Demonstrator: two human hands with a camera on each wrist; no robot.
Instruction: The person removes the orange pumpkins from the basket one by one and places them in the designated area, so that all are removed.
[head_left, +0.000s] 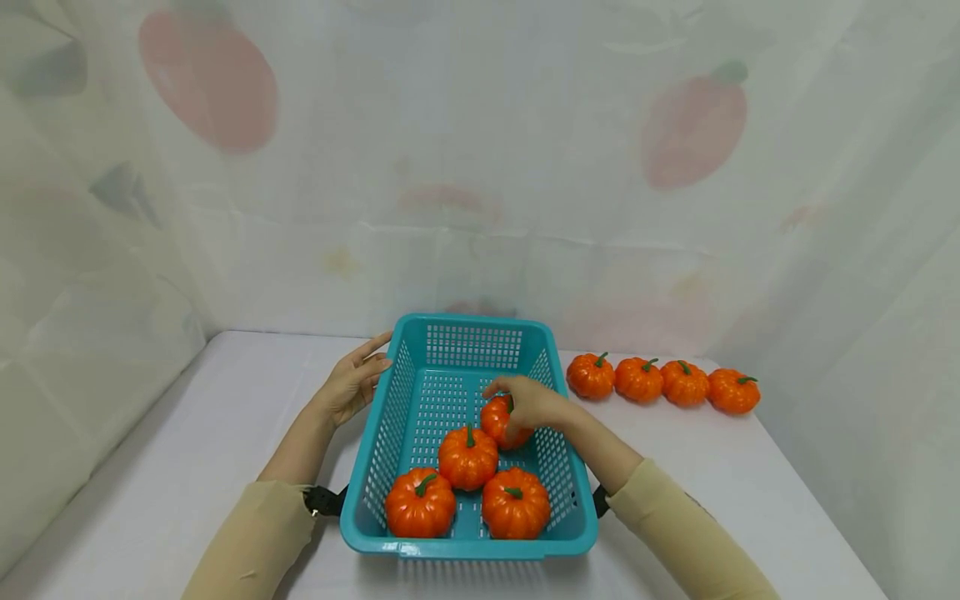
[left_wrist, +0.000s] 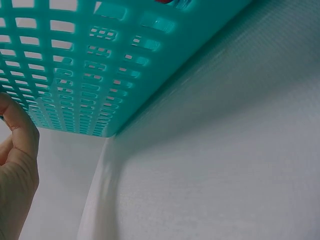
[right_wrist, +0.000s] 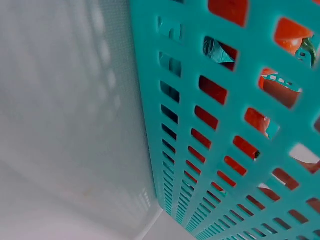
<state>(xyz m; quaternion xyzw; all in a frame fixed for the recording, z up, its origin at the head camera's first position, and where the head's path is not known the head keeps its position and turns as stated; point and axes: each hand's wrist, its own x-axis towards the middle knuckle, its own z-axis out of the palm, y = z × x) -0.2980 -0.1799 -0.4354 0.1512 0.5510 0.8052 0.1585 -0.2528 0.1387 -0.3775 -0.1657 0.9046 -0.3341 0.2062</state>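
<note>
Behind everything on my feed hangs a pale backdrop with faded fruit prints, well beyond both sets of fingers. Under them spreads the white-covered table.

Between the hands stands the teal slotted plastic basket. I read it as light and slightly springy, likely to slide on the cloth if bumped, so I'd steady it by the rim or the long walls.

The left hand has its fingers loosely spread, their tips at the basket's left side near the rim; the left wrist view cuts off most of them, so I can't judge how firmly they press. The right hand reaches inside over the right wall, its fingers and thumb curled about a small orange pumpkin.

Three more sit in the basket: the middle pumpkin just beside the right thumb, and the near-left pumpkin and near-right pumpkin farther back toward the wearer. Outside, to the right of the right fingers, four orange pumpkins stand in a close row on the cloth.

These look glossy and moulded, so I'd expect them light, fairly stiff and a little slippery. I'd take them across the ribbed sides at the widest part, fingertips in the grooves, rather than by the thin green stem, which could bend or snap.
</note>
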